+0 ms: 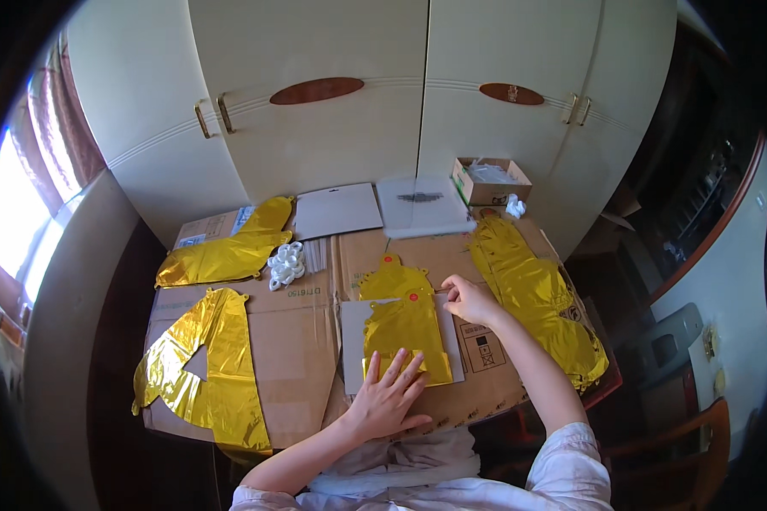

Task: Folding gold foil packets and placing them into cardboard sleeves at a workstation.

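Right now the left hand lies flat with its fingers spread open, pressing down on the near end of a folded gold foil balloon, which rests on a grey card at the front middle of the bench. That balloon's long axis runs away from the person, from the pressed near edge up to a small red spot at its far tip. The right hand sits at the far right corner of the same balloon, its fingers curled closed as if pinching something thin at the edge; what they grip is too small to tell. So the left hand holds the near end, the right is nearer the far end, and the balloon lies between them. Just beyond it lies a second gold balloon of like shape, also with a red spot on top. To the right, close beside the right forearm, a long crumpled gold balloon runs along the bench edge. To the left lie two more gold pieces, well apart from the hands, and a heap of white rings. At the back are a grey sheet, a clear sleeve and an open cardboard box. Nothing stands between either hand and the balloon.
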The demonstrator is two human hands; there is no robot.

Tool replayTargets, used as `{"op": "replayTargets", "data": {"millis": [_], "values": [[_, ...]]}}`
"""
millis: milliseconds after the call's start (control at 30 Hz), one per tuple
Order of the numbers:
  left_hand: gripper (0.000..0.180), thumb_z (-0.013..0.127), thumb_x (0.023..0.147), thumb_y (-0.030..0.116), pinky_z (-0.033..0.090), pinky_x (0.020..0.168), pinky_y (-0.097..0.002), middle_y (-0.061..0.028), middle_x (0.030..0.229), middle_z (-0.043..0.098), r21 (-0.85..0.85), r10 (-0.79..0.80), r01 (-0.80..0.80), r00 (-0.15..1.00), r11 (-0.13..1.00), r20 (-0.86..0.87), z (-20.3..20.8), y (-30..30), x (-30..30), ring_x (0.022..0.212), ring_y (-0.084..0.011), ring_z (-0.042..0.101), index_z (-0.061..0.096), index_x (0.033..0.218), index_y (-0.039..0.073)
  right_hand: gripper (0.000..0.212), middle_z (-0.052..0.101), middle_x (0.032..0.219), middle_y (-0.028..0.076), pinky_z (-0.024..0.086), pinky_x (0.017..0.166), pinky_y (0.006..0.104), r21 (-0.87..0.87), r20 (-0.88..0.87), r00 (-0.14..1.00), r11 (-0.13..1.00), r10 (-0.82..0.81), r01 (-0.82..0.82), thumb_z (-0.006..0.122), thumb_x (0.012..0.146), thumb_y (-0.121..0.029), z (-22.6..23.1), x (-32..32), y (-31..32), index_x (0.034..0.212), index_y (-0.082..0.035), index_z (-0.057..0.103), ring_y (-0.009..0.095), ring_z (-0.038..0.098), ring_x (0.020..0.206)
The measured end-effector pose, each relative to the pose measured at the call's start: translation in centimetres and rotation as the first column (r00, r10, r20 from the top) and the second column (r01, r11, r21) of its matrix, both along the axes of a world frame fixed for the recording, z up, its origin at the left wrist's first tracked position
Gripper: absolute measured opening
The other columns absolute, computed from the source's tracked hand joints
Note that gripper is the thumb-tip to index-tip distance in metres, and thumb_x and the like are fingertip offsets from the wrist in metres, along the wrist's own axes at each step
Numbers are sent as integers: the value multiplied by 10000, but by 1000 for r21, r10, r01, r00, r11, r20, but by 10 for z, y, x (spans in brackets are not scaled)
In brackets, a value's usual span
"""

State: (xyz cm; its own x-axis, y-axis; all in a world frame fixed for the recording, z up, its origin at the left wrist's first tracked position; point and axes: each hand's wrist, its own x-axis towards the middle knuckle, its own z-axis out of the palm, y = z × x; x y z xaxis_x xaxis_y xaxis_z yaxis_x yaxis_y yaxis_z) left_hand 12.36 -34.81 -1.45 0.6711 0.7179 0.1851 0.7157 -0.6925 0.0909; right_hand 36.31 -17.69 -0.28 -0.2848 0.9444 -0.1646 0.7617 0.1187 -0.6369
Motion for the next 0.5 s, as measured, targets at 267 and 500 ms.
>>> {"op": "replayTargets", "data": {"millis": [267,500], "values": [[766,459,897,678,186,1118,-653,-181,1520,362,-11,-12,12,1000,1000,25,-6,2,0,1427,-377,305,478,1409,108,349,625,1013,112,498,837,339,105,124,991,992,52,-65,755,809,-212,-10,2,16,1058,-29,591,233,610,945],[786,425,904,691,179,1124,-642,-178,1517,376,-15,-20,20,999,1000,26,-11,2,-2,1419,-367,329,415,1465,140,152,624,842,63,502,747,331,-127,-212,976,992,-41,14,676,865,-117,2,0,21,946,-26,585,192,621,825]]}}
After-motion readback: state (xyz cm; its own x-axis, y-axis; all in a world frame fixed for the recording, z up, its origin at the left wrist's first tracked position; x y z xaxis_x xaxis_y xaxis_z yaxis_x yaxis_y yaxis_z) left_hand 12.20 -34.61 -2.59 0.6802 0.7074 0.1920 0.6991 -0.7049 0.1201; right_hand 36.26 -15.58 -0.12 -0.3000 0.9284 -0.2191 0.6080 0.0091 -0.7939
